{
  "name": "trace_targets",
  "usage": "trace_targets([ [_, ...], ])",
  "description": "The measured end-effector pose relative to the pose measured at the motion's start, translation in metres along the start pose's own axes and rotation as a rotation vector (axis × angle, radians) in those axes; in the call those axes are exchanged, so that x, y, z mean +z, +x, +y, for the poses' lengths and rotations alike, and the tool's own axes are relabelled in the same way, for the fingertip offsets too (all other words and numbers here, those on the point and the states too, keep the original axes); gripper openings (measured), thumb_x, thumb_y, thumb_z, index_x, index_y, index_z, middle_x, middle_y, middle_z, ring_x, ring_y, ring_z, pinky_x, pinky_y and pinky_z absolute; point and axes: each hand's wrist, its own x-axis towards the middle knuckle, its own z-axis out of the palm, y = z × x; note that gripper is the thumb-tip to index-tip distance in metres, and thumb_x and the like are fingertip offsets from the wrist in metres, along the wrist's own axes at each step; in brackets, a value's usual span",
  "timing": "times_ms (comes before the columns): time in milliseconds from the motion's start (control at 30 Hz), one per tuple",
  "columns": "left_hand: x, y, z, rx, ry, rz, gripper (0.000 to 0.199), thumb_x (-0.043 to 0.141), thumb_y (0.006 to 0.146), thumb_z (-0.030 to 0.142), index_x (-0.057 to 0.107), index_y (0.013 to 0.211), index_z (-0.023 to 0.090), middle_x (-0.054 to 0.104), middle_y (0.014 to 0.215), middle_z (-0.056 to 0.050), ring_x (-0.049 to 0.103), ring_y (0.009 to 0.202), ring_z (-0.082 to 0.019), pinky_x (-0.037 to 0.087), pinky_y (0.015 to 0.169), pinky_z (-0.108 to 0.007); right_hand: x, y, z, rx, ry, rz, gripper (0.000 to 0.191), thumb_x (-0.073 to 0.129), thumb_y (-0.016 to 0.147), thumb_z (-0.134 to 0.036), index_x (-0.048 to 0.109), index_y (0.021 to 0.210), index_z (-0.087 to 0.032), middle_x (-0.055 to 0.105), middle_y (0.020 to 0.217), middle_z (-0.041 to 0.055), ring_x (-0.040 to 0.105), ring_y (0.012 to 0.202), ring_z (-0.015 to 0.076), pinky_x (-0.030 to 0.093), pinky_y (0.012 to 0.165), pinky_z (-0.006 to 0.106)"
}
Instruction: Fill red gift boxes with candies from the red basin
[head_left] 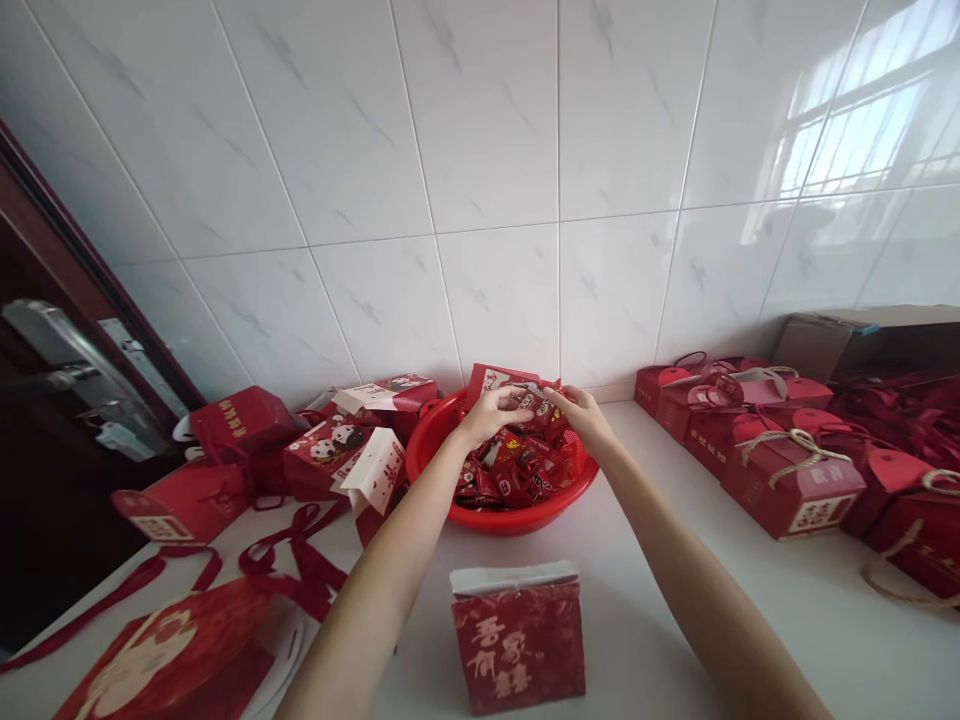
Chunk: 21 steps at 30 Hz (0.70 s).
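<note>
A round red basin [504,521] stands near the tiled wall, filled with small red wrapped sweets [510,482]. My left hand [496,414] is over the back of the heap, its fingers bent around a red packet there. My right hand [581,412] is at the basin's back right, fingertips on a red wrapper; whether it grips it is hard to tell. Behind my left hand a red box [491,378] leans in the basin. Closer to me, an upright red box [519,645] with pale lettering has its white-edged top flaps raised.
Red boxes [330,455] and dark red ribbons [296,550] lie at the left, with a large red bag [172,655] in front. Tied red boxes [795,480] fill the right side before a brown carton [847,345]. A door handle [67,350] is at far left.
</note>
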Motion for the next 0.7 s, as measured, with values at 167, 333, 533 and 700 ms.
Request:
trace_targets([
  [167,0.003,-0.002,0.002,0.046,0.03,-0.055,0.054,0.085,0.068,0.028,0.071,0.119,0.019,0.073,0.099,-0.006,0.066,0.099,-0.023,0.048,0.098,-0.041,0.0,-0.004,-0.002,-0.029,0.006,-0.036,0.048,0.082,0.063,-0.056,0.07,0.088,-0.017,0.074,0.082,0.0045,0.068,0.077,0.0209,0.054,0.065,0.029],
  [333,0.005,-0.003,0.002,0.046,-0.005,-0.053,0.053,0.087,0.066,0.03,0.071,0.115,0.02,0.069,0.117,-0.009,0.063,0.108,-0.025,0.051,0.097,-0.042,-0.002,-0.005,0.0,-0.029,-0.026,-0.096,0.046,0.085,0.06,-0.053,0.07,0.089,-0.02,0.074,0.087,0.0032,0.07,0.082,0.023,0.057,0.069,0.031],
  [533,0.006,-0.004,0.003,0.015,-0.042,-0.007,0.056,0.088,0.068,0.03,0.068,0.12,0.02,0.069,0.113,-0.008,0.065,0.103,-0.023,0.051,0.099,-0.043,-0.002,-0.002,0.005,-0.028,0.036,-0.108,0.045,0.086,0.059,-0.05,0.068,0.089,-0.021,0.074,0.085,0.0033,0.071,0.081,0.025,0.059,0.072,0.036],
  [700,0.006,-0.003,0.011,-0.088,-0.04,0.036,0.046,0.076,0.08,0.036,0.066,0.121,0.02,0.072,0.108,-0.008,0.07,0.087,-0.02,0.054,0.089,-0.037,-0.003,0.001,0.006,-0.058,0.117,-0.061,0.05,0.086,0.055,-0.054,0.065,0.085,-0.02,0.073,0.079,0.0031,0.07,0.074,0.0238,0.058,0.071,0.037],
])
